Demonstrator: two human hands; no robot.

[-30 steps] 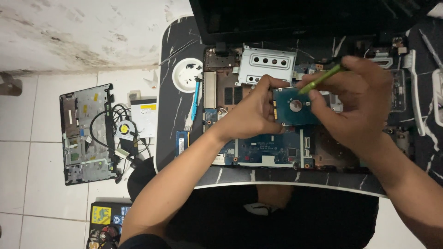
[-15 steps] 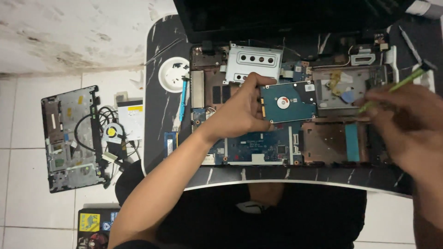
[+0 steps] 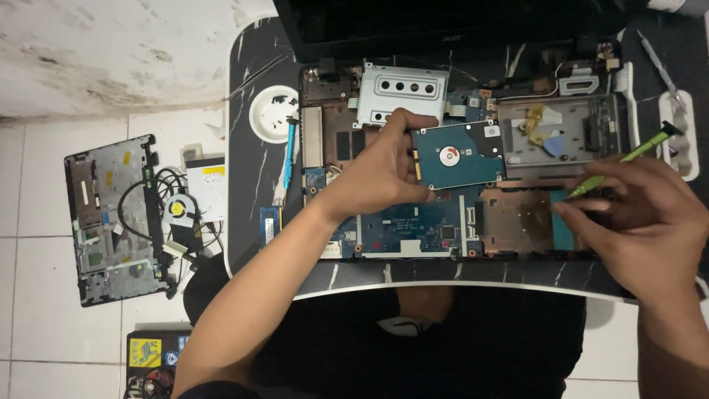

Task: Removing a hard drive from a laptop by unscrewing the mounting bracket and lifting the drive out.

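My left hand [image 3: 388,166] grips a teal-blue hard drive [image 3: 459,155] by its left edge, holding it over the opened laptop base [image 3: 458,177] on the black marbled table [image 3: 255,170]. Off to the right, my right hand [image 3: 639,222] pinches a thin green screwdriver [image 3: 620,161], its tip pointing up and right, away from the drive. A silver drive bracket [image 3: 402,92] with round holes lies just above my left hand. Below the drive, the blue circuit board [image 3: 410,229] is exposed.
A white round dish [image 3: 272,114] and a blue tool [image 3: 288,151] lie at the table's left. A white parts tray [image 3: 683,137] sits at far right. On the tiled floor at left are a laptop cover panel [image 3: 111,222], a fan with cables [image 3: 177,210] and an optical drive [image 3: 207,185].
My right hand pulled the green screwdriver off the hard drive and moved right and down. My left hand kept hold of the drive.
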